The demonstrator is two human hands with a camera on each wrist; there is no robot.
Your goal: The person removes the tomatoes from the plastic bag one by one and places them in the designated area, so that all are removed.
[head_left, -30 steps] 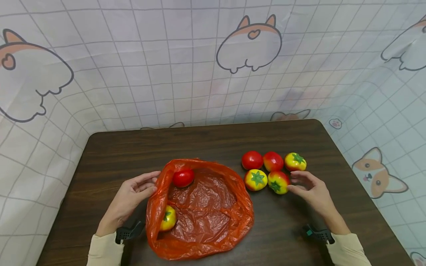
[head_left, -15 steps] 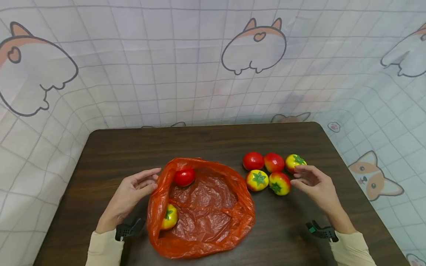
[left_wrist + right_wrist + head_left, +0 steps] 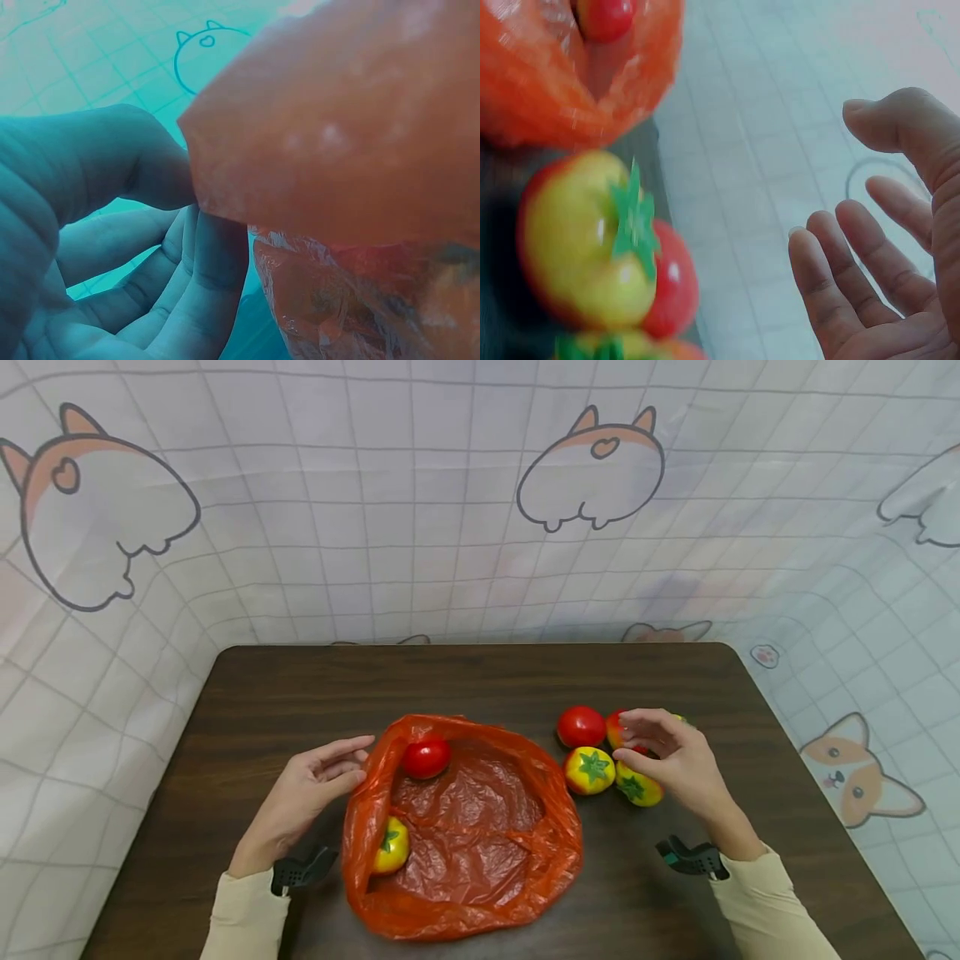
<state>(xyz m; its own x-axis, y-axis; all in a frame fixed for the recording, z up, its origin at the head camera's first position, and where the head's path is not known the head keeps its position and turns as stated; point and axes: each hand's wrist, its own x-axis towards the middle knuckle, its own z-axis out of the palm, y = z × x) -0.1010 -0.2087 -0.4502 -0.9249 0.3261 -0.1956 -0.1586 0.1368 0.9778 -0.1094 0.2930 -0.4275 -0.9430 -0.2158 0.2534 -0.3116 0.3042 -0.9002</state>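
Observation:
An orange-red plastic bag [image 3: 558,852] stands wide open on the dark table. Inside it lie a red toy tomato [image 3: 427,758] and a yellow one with green leaves [image 3: 392,847], both by its left wall. My left hand [image 3: 303,789] pinches the bag's left rim; the bag hides its fingertips in the left wrist view. Right of the bag is a cluster of several toy tomatoes, among them a red one [image 3: 581,727] and a yellow one [image 3: 589,770]. My right hand [image 3: 678,764] hovers over the cluster's right side, fingers loosely spread, holding nothing, and partly covers the rear tomatoes.
The dark wood table [image 3: 300,693] has its back edge close to a white grid-patterned cloth [image 3: 420,552] with cartoon dogs. A black band [image 3: 697,860] is on the right wrist, another [image 3: 300,870] on the left.
My right hand moves from the cluster's right edge leftward and up over the tomatoes. My left hand stays at the bag's rim. The head view shifts slightly.

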